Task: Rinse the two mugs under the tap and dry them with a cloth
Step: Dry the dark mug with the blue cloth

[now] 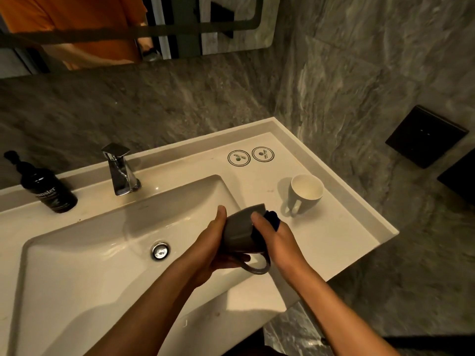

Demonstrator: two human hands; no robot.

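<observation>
**Grey mug gripped in both hands at basin's edge**

Held over the right-hand rim of the white rectangular ceramic basin [77, 253], near the centre of the view: a dark grey glazed mug [240, 231], tipped on its side with the looped handle hanging toward 6 o'clock. Clasped from 9 o'clock by the left hand [216, 249], thumb laid up along the mug's wall and fingers curled under its lower side. Pressed against the mug's 3 o'clock side by the right hand [276, 238]: a bunched dark blue cloth [272, 219], pinched between thumb and fingers, with a fold showing above the knuckles. Not clear whether the cloth reaches inside the mug's mouth.

Standing upright at 2 o'clock from the hands, apart from them on the pale stone counter [334, 240]: a second grey mug with a white interior [305, 195], handle turned toward 7 o'clock. Beyond it, toward 12 o'clock on the counter, two round black-printed coasters or markings [250, 156] side by side; lettering too small to read.

At 10 o'clock from the hands, behind the basin, a chrome square-topped tap [119, 170]; no stream visible from it. Farther toward 9 o'clock, a black pump bottle with white lettering [47, 188]. In the basin floor, a chrome round drain plug [160, 251]. At upper left, a wall mirror [180, 27] reflecting an orange garment; around it, grey veined stone walls.
</observation>
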